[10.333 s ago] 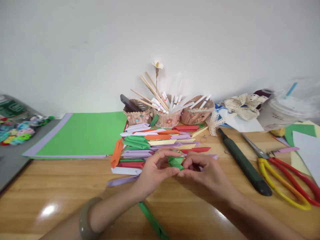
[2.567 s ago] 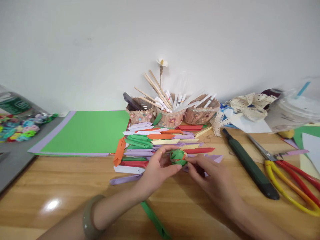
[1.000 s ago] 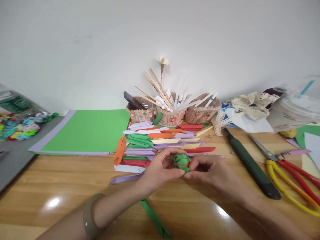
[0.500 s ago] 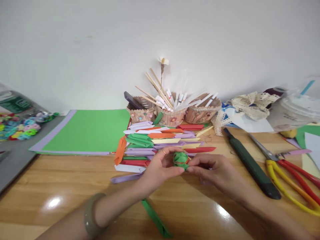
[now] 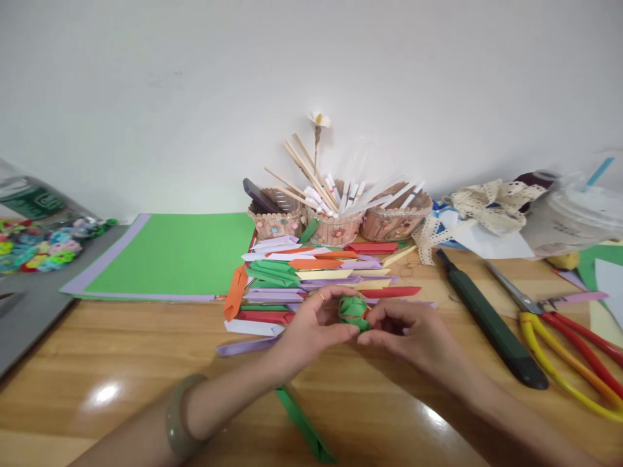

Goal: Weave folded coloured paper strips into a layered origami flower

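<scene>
A small folded green paper ball (image 5: 354,311) with orange bits showing is held up between both hands above the wooden table. My left hand (image 5: 318,324) curls round its left side, thumb below and fingers behind. My right hand (image 5: 411,327) is closed at its right edge, thumb and fingertips pinching at the paper there. Just beyond the hands lie rows of folded paper strips (image 5: 318,264) in purple, green, red, orange, white and yellow. Nearer to me, a single folded green strip (image 5: 306,425) rests on the table.
Green and purple paper sheets (image 5: 175,256) lie at left. Three decorated baskets (image 5: 335,230) with sticks and pens stand against the wall. A dark green cutter-like tool (image 5: 491,318) and scissors (image 5: 549,318) with red and yellow handles lie right. A plastic cup (image 5: 574,214) stands behind.
The right thumb has shifted slightly left along the underside of the paper ball. The left hand keeps its hold, and the ball has barely moved.
</scene>
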Motion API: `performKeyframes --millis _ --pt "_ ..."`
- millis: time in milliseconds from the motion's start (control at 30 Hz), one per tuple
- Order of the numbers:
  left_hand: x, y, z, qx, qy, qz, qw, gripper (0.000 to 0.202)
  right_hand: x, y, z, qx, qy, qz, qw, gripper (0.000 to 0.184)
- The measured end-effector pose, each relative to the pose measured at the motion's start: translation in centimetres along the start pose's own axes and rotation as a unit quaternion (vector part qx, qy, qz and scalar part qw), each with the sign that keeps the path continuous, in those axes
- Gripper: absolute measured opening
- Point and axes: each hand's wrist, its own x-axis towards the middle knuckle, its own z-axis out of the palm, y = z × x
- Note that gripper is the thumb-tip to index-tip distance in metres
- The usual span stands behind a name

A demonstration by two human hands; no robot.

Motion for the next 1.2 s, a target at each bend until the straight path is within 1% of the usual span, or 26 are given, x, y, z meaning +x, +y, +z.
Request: performKeyframes --millis 67,133,233,300,367,433,533,633,733,800,900,967,1100,1200 --pt "0.0 0.0 0.0 -0.015 0.007 -0.003 1.0 0.038 -0.1 -0.2 -0.3 -0.022 0.006 -0.042 0.999 0.015" --pt "0.0 -0.1 0.0 -0.03 0.008 -0.013 0.999 0.038 -0.3 -0.3 -0.5 -0.048 0.01 -0.07 0.996 0.016" --pt "-0.1 -0.1 0.0 -0.04 0.015 -0.011 0.999 0.039 -0.6 -0.3 -0.4 -0.094 0.042 -0.119 0.988 0.015" --pt "-0.1 -0.1 0.0 -0.04 0.023 -0.009 0.999 0.038 -0.8 -0.1 -0.2 -0.127 0.077 -0.172 0.974 0.012" --pt "-0.1 -0.1 0.0 -0.035 0.027 -0.011 0.999 0.037 -0.9 0.3 0.1 -0.164 0.113 -0.223 0.954 0.012" --pt "-0.1 0.0 0.1 -0.027 0.03 -0.014 0.999 0.036 -1.0 0.6 0.4 -0.205 0.139 -0.257 0.934 0.013" --pt "0.0 0.0 0.1 -0.021 0.039 -0.018 0.999 0.035 -1.1 1.0 0.7 -0.259 0.161 -0.288 0.908 0.013" --pt "0.1 -0.1 0.1 -0.029 0.049 -0.017 0.998 0.034 -1.2 1.2 0.9 -0.291 0.182 -0.304 0.888 0.015" --pt "0.0 -0.1 0.0 -0.045 0.049 -0.016 0.998 0.033 -1.4 1.3 0.9 -0.307 0.194 -0.31 0.879 0.02" --pt "-0.1 -0.1 0.0 -0.053 0.043 -0.018 0.998 0.033 -1.6 1.3 0.9 -0.307 0.18 -0.311 0.881 0.023" --pt "-0.2 0.1 0.0 -0.057 0.035 -0.016 0.998 0.034 -1.7 1.2 0.7 -0.304 0.137 -0.32 0.887 0.028" --pt "-0.3 0.2 0.0 -0.057 0.038 -0.017 0.997 0.034 -1.7 1.0 0.6 -0.289 0.131 -0.318 0.894 0.026" --pt "-0.3 0.3 0.2 -0.05 0.019 -0.023 0.998 0.035 -1.5 0.3 0.3 -0.233 0.159 -0.252 0.926 0.009" --pt "-0.3 0.4 0.3 -0.035 0.006 -0.024 0.999 0.038 -1.2 -0.1 0.1 -0.194 0.128 -0.215 0.949 0.006"
